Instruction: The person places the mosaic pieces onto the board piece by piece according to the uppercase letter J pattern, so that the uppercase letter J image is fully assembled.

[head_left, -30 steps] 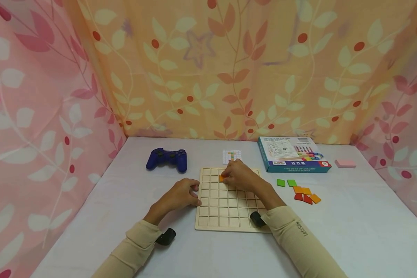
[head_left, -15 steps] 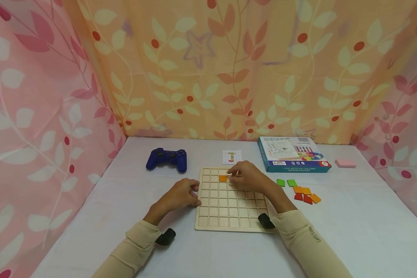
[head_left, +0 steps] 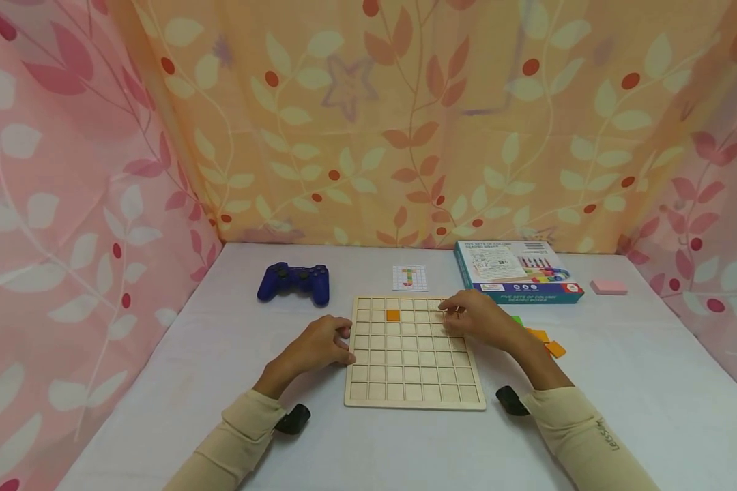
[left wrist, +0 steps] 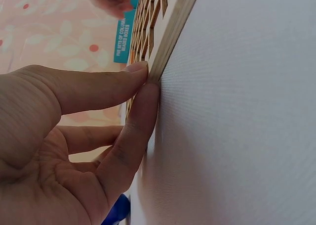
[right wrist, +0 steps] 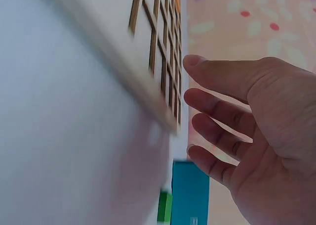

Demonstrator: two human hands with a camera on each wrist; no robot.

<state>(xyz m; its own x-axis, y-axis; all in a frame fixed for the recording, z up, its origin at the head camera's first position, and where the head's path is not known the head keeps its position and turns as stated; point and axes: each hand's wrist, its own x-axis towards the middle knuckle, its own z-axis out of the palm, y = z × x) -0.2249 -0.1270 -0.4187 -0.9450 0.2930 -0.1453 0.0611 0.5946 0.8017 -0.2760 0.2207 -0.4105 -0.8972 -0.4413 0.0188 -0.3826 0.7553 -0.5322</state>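
Observation:
A wooden grid board [head_left: 411, 358] lies flat on the white table, with one orange square tile [head_left: 393, 315] in a cell of its upper part. My left hand [head_left: 316, 344] holds the board's left edge between thumb and index finger, as the left wrist view shows close up. Over the board's upper right side is my right hand [head_left: 482, 319], fingers loosely bent and holding nothing. Past it, partly covered by that hand and arm, lie loose orange tiles [head_left: 555, 349] and a bit of a green tile [head_left: 516, 320].
Behind the board lies a small card [head_left: 409, 277] with a coloured grid pattern. A blue game controller [head_left: 293, 281] is at the back left. A flat teal-and-white box [head_left: 528, 294] and a pink block [head_left: 609, 287] lie at the back right. Patterned curtains enclose the table.
My right hand has let go of the orange tile, which stays in its cell, and has moved right across the board towards the loose tiles. The left hand has stayed at the board's edge.

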